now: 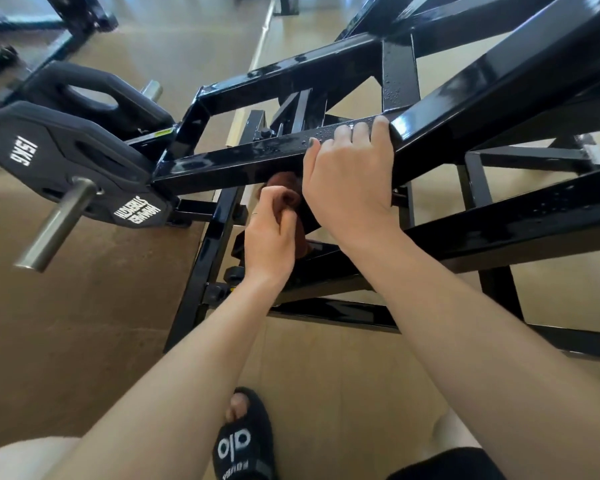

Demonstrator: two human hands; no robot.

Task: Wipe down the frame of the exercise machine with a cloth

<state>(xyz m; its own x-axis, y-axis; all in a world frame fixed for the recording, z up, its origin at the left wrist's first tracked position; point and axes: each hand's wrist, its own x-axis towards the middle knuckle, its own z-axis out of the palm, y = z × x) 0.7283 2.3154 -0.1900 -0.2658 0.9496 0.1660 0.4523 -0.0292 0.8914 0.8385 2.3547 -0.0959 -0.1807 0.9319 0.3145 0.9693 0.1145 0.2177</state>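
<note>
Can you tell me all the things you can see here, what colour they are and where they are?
machine frame: one, glossy black, water drops on its bars, across the middle and right
weight plates: two, black with white lettering, on the left end of the frame
metal peg: one, silver, sticking out of the nearer plate
cloth: one, brown, bunched under the wet bar
floor: tan, all around
slipper: one, black with white letters, bottom centre on a foot
left hand: grip curled round the cloth, below the bar
right hand: fingers hooked over the top of the wet bar
</note>
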